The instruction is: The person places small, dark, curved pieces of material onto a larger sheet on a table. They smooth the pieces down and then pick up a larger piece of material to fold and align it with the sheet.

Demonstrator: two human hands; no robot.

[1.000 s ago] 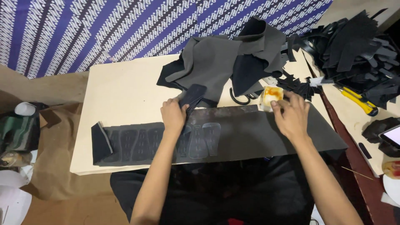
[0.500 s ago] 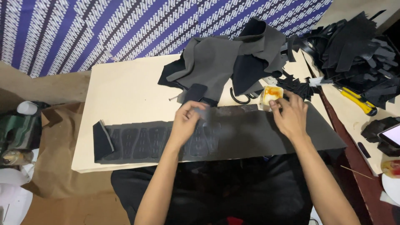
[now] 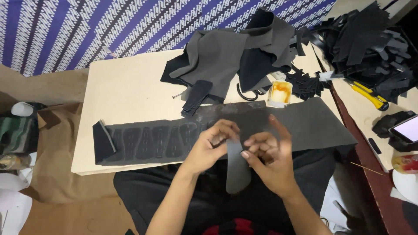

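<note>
My left hand (image 3: 214, 145) and my right hand (image 3: 266, 153) together hold a narrow dark grey cut piece (image 3: 237, 167) that hangs down over my lap. Both pinch its upper end, in front of a long dark sheet (image 3: 313, 126) lying across the pale board (image 3: 126, 91). The sheet's left part carries a row of several piece-shaped outlines (image 3: 152, 141). Another dark cut piece (image 3: 197, 95) lies on the board just behind the sheet.
A small tub of amber glue (image 3: 279, 92) stands behind the sheet. Grey and black fabric (image 3: 226, 56) is heaped at the back. Black scraps (image 3: 365, 43), a yellow-handled knife (image 3: 368, 94) and a phone (image 3: 407, 129) are at the right.
My left hand left the cut piece on the board, moved right across the sheet and lifted a narrow piece. My right hand came back from the glue tub and joined it.
</note>
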